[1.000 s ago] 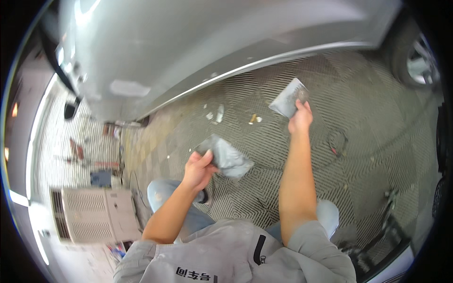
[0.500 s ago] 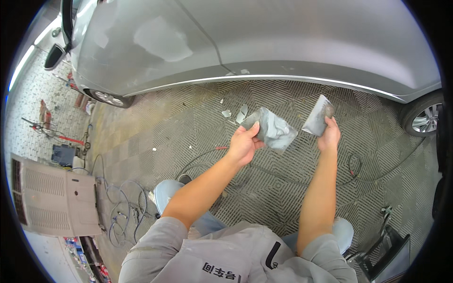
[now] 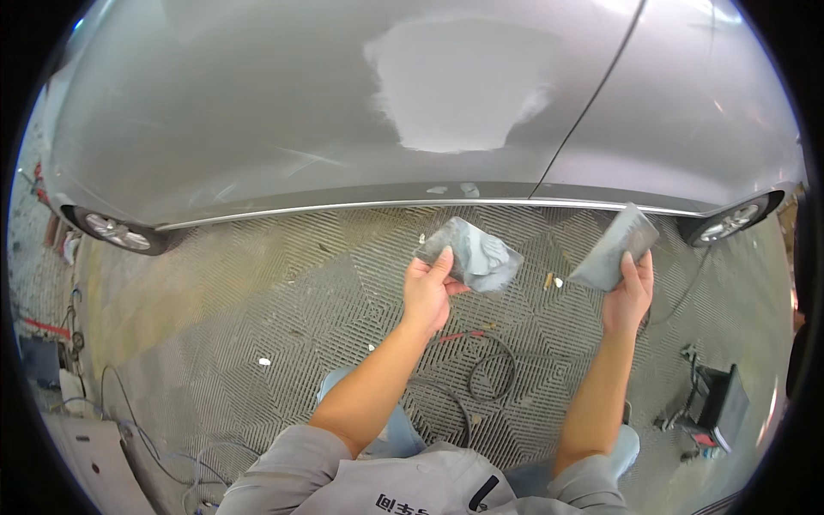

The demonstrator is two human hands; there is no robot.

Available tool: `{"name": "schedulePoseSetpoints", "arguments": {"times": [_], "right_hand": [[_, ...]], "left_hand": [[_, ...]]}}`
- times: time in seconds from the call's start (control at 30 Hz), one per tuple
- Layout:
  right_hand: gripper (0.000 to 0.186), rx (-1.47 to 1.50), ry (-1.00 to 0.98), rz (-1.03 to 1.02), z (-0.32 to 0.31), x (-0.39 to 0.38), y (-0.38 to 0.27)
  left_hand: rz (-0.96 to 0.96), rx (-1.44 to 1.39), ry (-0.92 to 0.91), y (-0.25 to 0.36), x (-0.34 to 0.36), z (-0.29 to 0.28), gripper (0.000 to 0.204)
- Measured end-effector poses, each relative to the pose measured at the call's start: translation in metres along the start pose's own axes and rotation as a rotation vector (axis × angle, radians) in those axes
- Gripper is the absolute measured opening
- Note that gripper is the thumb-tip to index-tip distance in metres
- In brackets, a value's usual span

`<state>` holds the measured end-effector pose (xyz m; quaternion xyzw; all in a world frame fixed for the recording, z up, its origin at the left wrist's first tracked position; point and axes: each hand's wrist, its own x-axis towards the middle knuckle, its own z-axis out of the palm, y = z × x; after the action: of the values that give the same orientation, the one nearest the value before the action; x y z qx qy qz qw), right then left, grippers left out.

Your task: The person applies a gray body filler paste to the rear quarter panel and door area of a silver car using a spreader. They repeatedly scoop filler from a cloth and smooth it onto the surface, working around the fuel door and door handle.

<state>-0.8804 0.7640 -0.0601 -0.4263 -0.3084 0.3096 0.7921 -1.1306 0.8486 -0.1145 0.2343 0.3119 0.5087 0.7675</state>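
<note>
Ribbed flooring (image 3: 283, 300) underlay a silver car (image 3: 215, 112) whose pale patch (image 3: 459, 86) lay forward of the left hand (image 3: 427, 299), which gripped a plate (image 3: 440, 238) of grey paste (image 3: 487, 257); the right hand (image 3: 631, 296), farther off, gripped a flat blade (image 3: 614, 251), long axis slanting away rightward.

Soft glare on silver car (image 3: 240, 112), bowed edges

paste-laden plate (image 3: 443, 235), tilted grey spreader (image 3: 614, 247)
</note>
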Motion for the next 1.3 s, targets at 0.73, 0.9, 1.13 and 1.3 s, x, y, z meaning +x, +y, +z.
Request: {"name": "schedulePoseSetpoints", "arguments": {"times": [0.73,0.9,1.13,1.3], "right_hand": [[0.041,-1.089,-1.163,-1.044,0.161,0.001,-0.003],[0.046,-1.089,-1.321,-0.9,0.151,0.007,0.004],[0.043,-1.188,-1.393,-0.772,0.137,0.009,0.014],[0.039,-1.363,-0.785,-1.026,0.153,0.01,0.005]], "left_hand": [[0.194,0.104,0.022,0.094,-0.01,-0.01,0.02],[0.233,0.192,0.121,0.084,-0.005,-0.004,0.017],[0.519,0.456,0.117,0.066,0.001,-0.01,0.017],[0.626,0.145,0.308,0.083,0.02,-0.042,0.021]]}}
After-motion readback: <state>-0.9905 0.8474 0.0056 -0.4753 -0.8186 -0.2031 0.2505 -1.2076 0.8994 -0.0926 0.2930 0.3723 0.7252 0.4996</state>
